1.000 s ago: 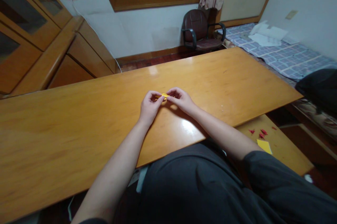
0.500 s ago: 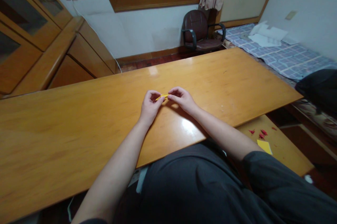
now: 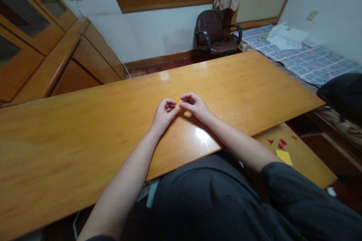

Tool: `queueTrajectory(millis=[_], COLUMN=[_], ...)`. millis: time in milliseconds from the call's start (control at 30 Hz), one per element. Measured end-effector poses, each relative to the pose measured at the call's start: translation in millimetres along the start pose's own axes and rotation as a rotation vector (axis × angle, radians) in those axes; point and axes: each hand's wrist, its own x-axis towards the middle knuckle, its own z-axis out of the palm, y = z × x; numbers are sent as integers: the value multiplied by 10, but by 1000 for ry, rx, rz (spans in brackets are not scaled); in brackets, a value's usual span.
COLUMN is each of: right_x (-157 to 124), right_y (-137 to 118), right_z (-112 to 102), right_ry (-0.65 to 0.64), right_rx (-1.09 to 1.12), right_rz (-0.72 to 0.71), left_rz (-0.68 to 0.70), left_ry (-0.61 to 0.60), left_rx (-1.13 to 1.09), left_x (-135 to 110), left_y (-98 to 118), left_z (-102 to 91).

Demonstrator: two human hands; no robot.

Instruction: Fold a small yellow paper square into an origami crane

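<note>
A small piece of folded yellow paper point(image 3: 178, 103) is pinched between my two hands, just above the wooden table point(image 3: 93, 131). My left hand point(image 3: 165, 112) grips its left side with thumb and fingers closed. From the other side, my right hand point(image 3: 195, 104) holds it, thumb pressed toward the index finger. The fingertips of both hands nearly meet and cover most of the paper, so its exact folded shape is hidden.
On a lower board point(image 3: 308, 161) at the right lie several small red folded paper pieces point(image 3: 283, 142) and a stack of yellow paper point(image 3: 283, 157). A brown armchair point(image 3: 210, 31) stands beyond the table. A bed point(image 3: 296, 54) is at the right, a wooden cabinet point(image 3: 65, 60) at the left.
My left hand has shifted slightly right, closer to my right hand. Less of the yellow paper shows between the fingers, and its visible part now points more upward.
</note>
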Motion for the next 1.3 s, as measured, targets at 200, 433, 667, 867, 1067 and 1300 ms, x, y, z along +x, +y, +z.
queueTrajectory(millis=[200, 433, 667, 867, 1067, 1300], right_x=[-3, 0, 7, 12, -1, -16], right_y=[-2, -2, 10, 21, 9, -9], right_z=[6, 4, -9, -14, -20, -21], right_ry=[-1, -6, -15, -16, -30, -32], right_rx=[29, 33, 54, 60, 93, 90], right_rz=[20, 31, 41, 66, 87, 96], left_rz=[-25, -54, -63, -66, -90, -95], left_ry=[-19, -41, -40, -39, -48, -69], left_rx=[-15, -24, -27, -25, -44, -44], left_x=[4, 0, 5, 11, 3, 13], left_y=[-30, -33, -37, -46, -34, -58], left_z=[-9, -12, -9, -15, -21, -27])
